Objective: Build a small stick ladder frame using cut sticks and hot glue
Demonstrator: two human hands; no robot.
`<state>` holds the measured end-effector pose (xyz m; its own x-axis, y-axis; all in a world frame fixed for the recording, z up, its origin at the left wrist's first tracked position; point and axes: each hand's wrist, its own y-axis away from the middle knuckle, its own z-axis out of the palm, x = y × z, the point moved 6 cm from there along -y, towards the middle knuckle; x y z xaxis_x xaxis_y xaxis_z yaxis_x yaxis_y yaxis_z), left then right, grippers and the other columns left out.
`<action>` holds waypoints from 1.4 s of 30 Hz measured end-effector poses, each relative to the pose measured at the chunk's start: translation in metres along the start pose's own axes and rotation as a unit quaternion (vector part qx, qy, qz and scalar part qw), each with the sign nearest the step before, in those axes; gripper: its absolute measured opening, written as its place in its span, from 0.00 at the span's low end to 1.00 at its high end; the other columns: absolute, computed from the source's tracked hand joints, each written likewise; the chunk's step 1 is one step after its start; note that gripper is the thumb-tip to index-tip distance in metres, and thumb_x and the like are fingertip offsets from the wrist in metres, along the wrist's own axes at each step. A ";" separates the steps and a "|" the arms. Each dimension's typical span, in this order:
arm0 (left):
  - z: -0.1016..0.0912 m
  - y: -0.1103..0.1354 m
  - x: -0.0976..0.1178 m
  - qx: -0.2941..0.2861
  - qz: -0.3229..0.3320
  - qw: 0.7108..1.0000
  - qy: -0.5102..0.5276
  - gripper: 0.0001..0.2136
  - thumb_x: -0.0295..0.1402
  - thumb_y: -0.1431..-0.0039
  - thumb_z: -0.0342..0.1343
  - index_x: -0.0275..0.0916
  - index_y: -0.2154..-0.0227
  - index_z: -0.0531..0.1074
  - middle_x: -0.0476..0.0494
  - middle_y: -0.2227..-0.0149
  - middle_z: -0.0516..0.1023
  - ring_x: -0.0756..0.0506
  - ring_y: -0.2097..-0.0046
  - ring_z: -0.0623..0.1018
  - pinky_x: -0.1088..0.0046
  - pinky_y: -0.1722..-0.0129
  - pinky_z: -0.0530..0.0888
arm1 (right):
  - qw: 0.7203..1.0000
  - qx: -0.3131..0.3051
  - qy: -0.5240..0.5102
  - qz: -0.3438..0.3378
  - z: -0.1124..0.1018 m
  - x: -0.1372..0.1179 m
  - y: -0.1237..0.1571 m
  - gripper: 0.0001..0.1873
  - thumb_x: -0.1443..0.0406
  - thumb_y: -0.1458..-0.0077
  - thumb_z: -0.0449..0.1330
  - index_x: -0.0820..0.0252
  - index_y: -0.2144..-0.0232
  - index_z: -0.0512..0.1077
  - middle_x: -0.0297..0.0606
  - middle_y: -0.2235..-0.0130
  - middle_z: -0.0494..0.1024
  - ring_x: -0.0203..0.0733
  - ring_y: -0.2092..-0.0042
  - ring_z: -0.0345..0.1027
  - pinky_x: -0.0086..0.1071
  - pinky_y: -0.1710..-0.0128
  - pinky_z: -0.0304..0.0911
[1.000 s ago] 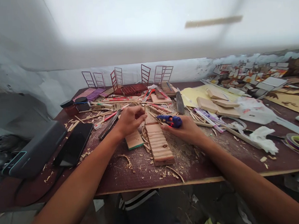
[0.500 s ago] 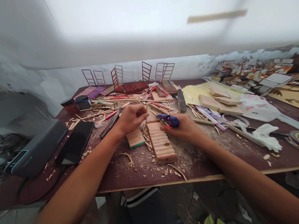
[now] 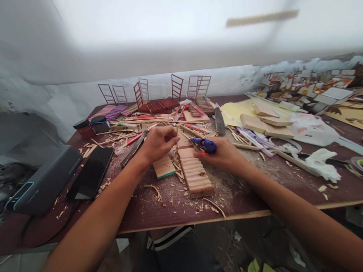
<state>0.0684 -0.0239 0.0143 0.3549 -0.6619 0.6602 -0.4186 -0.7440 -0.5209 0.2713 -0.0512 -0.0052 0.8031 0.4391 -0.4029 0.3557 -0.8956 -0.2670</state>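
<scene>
Right hand [image 3: 224, 154] holds (blue) glue gun [image 3: 204, 144].

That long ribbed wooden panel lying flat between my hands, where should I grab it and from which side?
Probably pinch the ribbed wooden panel across its long edges at the near end, coming from the front edge of the brown table. It lies flat and narrow, pointing away, and its far end is crowded by the right hand holding the blue glue gun.

A white wall [image 3: 174, 33], flaking along its foot, rises behind a dark maroon table [image 3: 162, 214] with a pale front edge, above a scrap-littered floor [image 3: 239, 248], all in soft, even light.
</scene>
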 end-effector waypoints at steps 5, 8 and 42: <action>0.000 0.000 0.001 -0.005 0.010 1.000 -0.004 0.08 0.30 0.41 0.59 0.36 0.75 0.71 0.48 0.75 0.76 0.52 0.73 0.71 0.74 0.70 0.68 | 1.000 -0.003 0.002 0.002 0.001 0.000 -0.001 0.19 0.49 0.43 0.63 0.58 0.73 0.70 0.36 0.72 0.72 0.40 0.70 0.60 0.34 0.69 0.53; 0.000 0.000 0.002 -0.010 0.013 1.000 -0.007 0.08 0.30 0.41 0.58 0.36 0.75 0.71 0.49 0.76 0.75 0.52 0.72 0.70 0.74 0.70 0.67 | 1.000 -0.005 -0.001 0.003 0.001 0.000 -0.001 0.19 0.49 0.44 0.63 0.59 0.72 0.72 0.36 0.72 0.72 0.40 0.70 0.60 0.33 0.69 0.53; 0.000 0.002 0.004 0.014 0.001 1.000 -0.015 0.07 0.31 0.42 0.62 0.35 0.63 0.77 0.44 0.70 0.82 0.47 0.66 0.82 0.73 0.65 0.75 | 0.988 0.040 -0.141 0.044 -0.021 -0.001 0.008 0.18 0.51 0.42 0.62 0.59 0.68 0.77 0.29 0.79 0.62 0.35 0.75 0.52 0.31 0.75 0.49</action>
<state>0.0688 -0.0287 0.0160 0.3799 -0.6653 0.6427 -0.3952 -0.7449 -0.5375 0.2838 -0.0605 0.0108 0.6604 0.3719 -0.6524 0.2427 -0.9278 -0.2832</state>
